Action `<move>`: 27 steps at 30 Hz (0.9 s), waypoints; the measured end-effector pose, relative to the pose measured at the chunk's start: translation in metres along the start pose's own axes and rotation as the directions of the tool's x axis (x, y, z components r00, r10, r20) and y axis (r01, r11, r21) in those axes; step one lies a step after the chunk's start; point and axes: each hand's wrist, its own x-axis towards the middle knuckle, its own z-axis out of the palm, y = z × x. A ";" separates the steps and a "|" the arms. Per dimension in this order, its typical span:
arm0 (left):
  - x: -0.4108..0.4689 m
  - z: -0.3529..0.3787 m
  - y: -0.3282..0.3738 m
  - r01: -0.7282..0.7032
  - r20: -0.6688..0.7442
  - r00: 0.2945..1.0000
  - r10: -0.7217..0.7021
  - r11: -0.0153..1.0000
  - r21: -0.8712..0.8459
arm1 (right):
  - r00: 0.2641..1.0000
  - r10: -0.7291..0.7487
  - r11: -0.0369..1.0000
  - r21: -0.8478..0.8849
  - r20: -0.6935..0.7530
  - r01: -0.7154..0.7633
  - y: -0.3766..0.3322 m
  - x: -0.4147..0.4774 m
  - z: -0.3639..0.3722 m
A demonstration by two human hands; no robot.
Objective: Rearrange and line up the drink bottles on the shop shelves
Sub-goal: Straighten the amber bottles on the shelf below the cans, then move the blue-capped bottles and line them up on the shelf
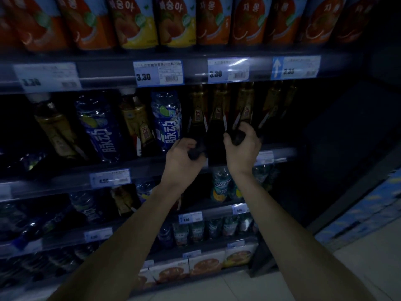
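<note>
1. Stretching both forearms [134, 231] up to the middle shelf [141, 170].
2. Curling left hand [181, 154] fingers [191, 146] round the base of a dark bottle [196, 120] there.
3. Wrapping right hand [244, 146] fingers [227, 140] round a second dark bottle [244, 109], low down.
4. Gripping low, probably for sliding both into line.

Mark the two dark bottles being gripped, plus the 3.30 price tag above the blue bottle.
left gripped bottle [195, 125]: head view, mid-body by the label.
right gripped bottle [244, 108]: head view, upper body at the label.
3.30 price tag [158, 73]: head view, centre of the tag.
</note>
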 end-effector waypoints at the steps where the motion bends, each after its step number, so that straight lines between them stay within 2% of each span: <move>1: -0.004 -0.006 0.000 -0.014 -0.012 1.000 0.014 1.000 -0.006 | 1.000 -0.012 1.000 0.027 0.009 0.011 -0.007 -0.010 0.001; 4: -0.018 -0.026 -0.008 -0.022 -0.038 0.999 0.022 1.000 -0.005 | 0.996 -0.014 0.996 0.084 0.085 0.007 -0.027 -0.043 0.010; 11: -0.053 -0.098 -0.059 0.148 -0.142 0.979 -0.147 0.989 -0.008 | 0.971 -0.019 0.977 0.213 0.237 -0.033 -0.076 -0.110 0.043; 15: -0.068 -0.148 -0.086 0.247 -0.209 0.947 -0.242 0.969 -0.004 | 0.954 -0.070 0.963 0.269 0.293 -0.011 -0.111 -0.138 0.062; 23: -0.094 -0.245 -0.132 0.321 -0.312 0.907 -0.284 0.944 0.074 | 0.900 -0.139 0.949 0.316 0.413 0.001 -0.186 -0.198 0.108; 27: -0.105 -0.286 -0.152 0.339 -0.353 0.881 -0.315 0.941 0.007 | 0.880 -0.169 0.951 0.308 0.444 0.028 -0.217 -0.229 0.137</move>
